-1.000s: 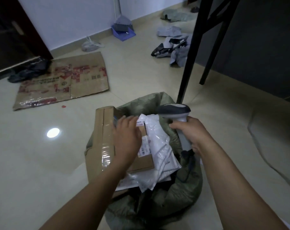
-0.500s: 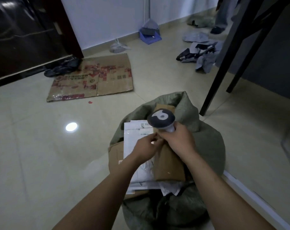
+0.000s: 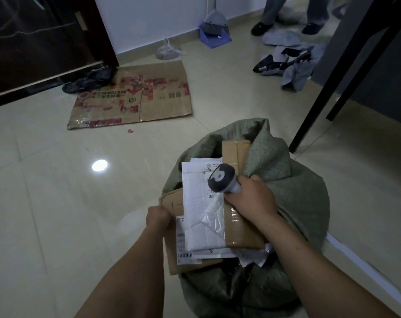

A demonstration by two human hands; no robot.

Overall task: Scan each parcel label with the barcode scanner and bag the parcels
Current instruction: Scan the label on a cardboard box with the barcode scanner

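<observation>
- 4 parcels at least fill the mouth of the green sack [image 3: 298,198] on the floor. A white mailer [image 3: 201,214] lies on top of a labelled cardboard box [image 3: 190,265], with a taped box [image 3: 243,232] to the right and another box [image 3: 235,152] upright behind.
- Hands are apart: the right hand [image 3: 252,200] is clamped round the barcode scanner [image 3: 221,181], just above the mailer.
- The left hand [image 3: 158,216] curls on the labelled cardboard box's left edge.
- Bagging looks far along; which labels are scanned cannot be told.
- Grey bags [image 3: 293,63] lie well apart; parcels or not is unclear.
</observation>
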